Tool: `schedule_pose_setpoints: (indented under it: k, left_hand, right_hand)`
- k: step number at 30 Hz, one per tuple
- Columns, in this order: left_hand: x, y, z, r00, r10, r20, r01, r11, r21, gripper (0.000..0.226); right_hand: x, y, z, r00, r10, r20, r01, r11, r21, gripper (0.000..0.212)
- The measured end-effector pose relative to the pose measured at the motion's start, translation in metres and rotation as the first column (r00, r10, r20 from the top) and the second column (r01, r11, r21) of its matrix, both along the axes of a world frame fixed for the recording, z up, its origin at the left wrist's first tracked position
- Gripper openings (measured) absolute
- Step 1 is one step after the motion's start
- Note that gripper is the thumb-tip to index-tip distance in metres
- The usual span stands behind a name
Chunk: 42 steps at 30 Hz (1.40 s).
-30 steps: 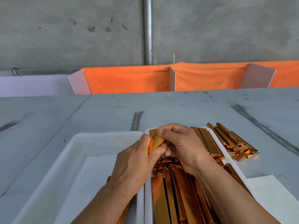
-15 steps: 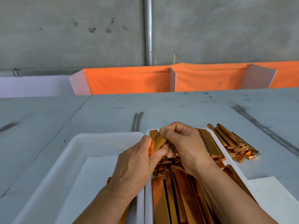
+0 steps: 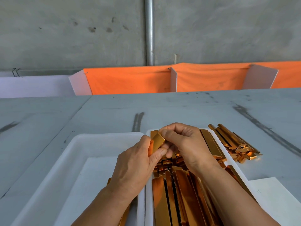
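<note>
Both hands hold one shiny gold card strip [image 3: 157, 141] above the seam between two white trays. My left hand [image 3: 138, 162] grips its lower part between thumb and fingers. My right hand [image 3: 184, 142] pinches its upper end with curled fingers. Under the hands, the right white tray [image 3: 234, 168] is full of long flat gold strips [image 3: 175, 198] lying lengthwise. The left white tray [image 3: 68, 162] holds a white sheet, and a gold strip edge shows under my left forearm.
A loose pile of folded gold pieces [image 3: 234, 144] lies on the grey table [image 3: 179, 111] right of the trays. A white paper sheet [image 3: 270, 199] lies at the near right. Orange cloth dividers [image 3: 130, 80] and a concrete wall stand behind the table.
The gold strip has tilted slightly in my fingers, and both hands have shifted a little around it. Nothing else has moved.
</note>
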State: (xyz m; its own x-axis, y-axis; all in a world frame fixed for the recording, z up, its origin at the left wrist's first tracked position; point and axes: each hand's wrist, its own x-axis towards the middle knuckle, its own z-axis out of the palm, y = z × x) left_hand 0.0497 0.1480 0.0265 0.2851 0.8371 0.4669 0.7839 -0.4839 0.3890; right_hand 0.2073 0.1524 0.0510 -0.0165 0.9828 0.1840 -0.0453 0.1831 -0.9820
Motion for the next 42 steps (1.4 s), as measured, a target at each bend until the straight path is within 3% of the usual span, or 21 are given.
schedule_pose_setpoints:
  k: [6,9,18,24,30,35,42]
  left_hand:
    - [-0.003,0.003,-0.001,0.999,0.044,-0.025,-0.043,0.998,0.036,0.056]
    - [-0.003,0.003,0.0,0.998,0.05,-0.032,-0.048,0.998,0.044,0.06]
    - [-0.002,0.005,-0.001,0.989,0.128,-0.067,-0.128,0.992,0.004,0.058]
    - [-0.003,0.006,-0.002,0.984,0.164,-0.066,-0.164,0.986,0.002,0.058]
    - [-0.002,0.006,-0.005,0.98,0.153,-0.126,-0.152,0.988,0.018,0.054]
    - [-0.001,0.007,-0.005,0.979,0.139,-0.149,-0.133,0.99,0.048,0.061]
    - [-0.003,0.007,-0.002,0.997,0.048,0.057,-0.048,0.999,-0.004,0.073]
  right_hand:
    - [-0.004,0.0,-0.001,0.998,0.001,-0.064,-0.001,1.0,-0.003,0.006]
    - [-0.003,-0.001,0.0,0.998,0.002,-0.067,-0.002,1.0,-0.013,0.014]
    - [-0.012,-0.006,-0.007,0.981,-0.128,0.145,0.099,0.976,0.195,0.015]
    - [-0.016,-0.007,-0.006,0.989,-0.103,0.102,0.09,0.988,0.127,0.016]
    - [-0.018,-0.008,-0.005,0.987,-0.107,0.119,0.095,0.991,0.099,0.005]
    - [-0.016,-0.005,-0.005,0.978,-0.157,0.141,0.148,0.986,0.07,0.01]
    - [-0.009,0.002,-0.003,0.959,-0.279,0.051,0.278,0.96,0.028,0.011]
